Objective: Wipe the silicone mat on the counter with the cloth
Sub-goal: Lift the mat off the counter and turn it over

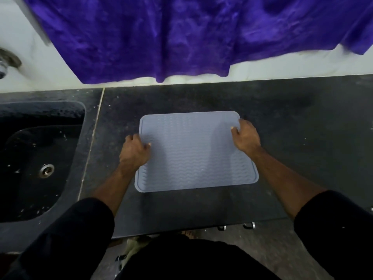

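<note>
Black sleeves (66, 235) fill the bottom of our view, soft and matte, rolled or cut short so that both forearms run bare toward the counter. Between them, below the counter's edge, we make out 2 small metal handles (236, 226) and a patch of floor, too dim to read further.

Our left hand (134, 151) sits at the left edge of the silicone mat (193, 152), fingers curled around that edge with the thumb laid on top — a loose pinch on the rim. Our right hand (245, 136) does the same near the far right corner, thumb on the upper face, the other fingers tucked at or under the edge; how firmly either hand grips we cannot tell.

That mat is pale grey-blue, rectangular with rounded corners, a raised border running round it and fine wavy ridges across its face. It lies flat in the middle of the dark counter (292, 138), a speckled stone-like slab with pale crumbs scattered on it.

To the left, past a thin light seam, a black sink (24, 178) is sunk into the slab — rounded basin, round metal drain (46, 170), white flecks on its wet-looking surface.

Farthest off, a purple cloth (181, 35), plush and rumpled in long folds, hangs over the white wall behind the counter, well apart from the mat. A metal tap fitting (8, 61) shows at the far left, blurred.
</note>
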The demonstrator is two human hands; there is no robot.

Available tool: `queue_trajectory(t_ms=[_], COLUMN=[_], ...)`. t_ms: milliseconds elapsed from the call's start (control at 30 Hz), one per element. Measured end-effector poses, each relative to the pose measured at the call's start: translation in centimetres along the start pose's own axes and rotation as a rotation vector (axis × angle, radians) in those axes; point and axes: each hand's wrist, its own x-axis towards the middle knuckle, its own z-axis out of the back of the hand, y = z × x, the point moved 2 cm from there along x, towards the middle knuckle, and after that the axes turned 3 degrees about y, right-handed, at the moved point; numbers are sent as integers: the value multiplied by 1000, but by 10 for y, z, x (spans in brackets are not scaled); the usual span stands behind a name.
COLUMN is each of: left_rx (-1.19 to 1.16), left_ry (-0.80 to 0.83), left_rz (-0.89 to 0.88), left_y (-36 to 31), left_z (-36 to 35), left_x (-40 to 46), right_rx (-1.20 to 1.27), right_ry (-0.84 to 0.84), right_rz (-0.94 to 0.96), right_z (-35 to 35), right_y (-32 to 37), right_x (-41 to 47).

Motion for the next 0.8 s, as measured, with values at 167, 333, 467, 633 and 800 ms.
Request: queue_trajectory(t_ms=[167, 333, 467, 633, 800], left_rx=[23, -43, -84, -243, -470], left_ry=[6, -1, -23, 59, 115], left_rz=[154, 246, 286, 405, 469], left_y=[23, 23, 16, 23, 31], left_z=[3, 2, 2, 3, 2], left_x=[3, 8, 11, 19, 23], right_rx=[-61, -67, -21, 204, 277], right_ry=[-51, -40, -36, -34, -25], right_rz=[-112, -133, -251, -352, -278], right_z=[0, -1, -1, 2, 10], right_y=[-35, -48, -48, -53, -36], right_x=[-5, -5, 0, 3, 0])
